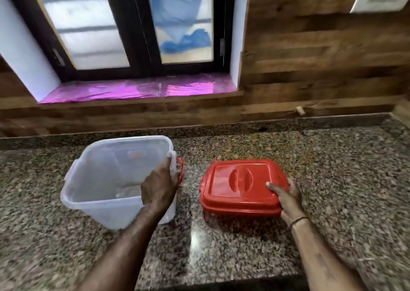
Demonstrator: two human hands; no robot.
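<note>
Red lid (241, 186) is being pinched at its corner, left of the right grip (286, 198); the left grip (158, 186) is clasping the tub (106, 211) rim on the bench (343, 179).

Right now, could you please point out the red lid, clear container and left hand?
red lid (241, 179), head view, raised centre handle.
clear container (104, 211), head view, front wall.
left hand (158, 188), head view, back of hand.
</note>
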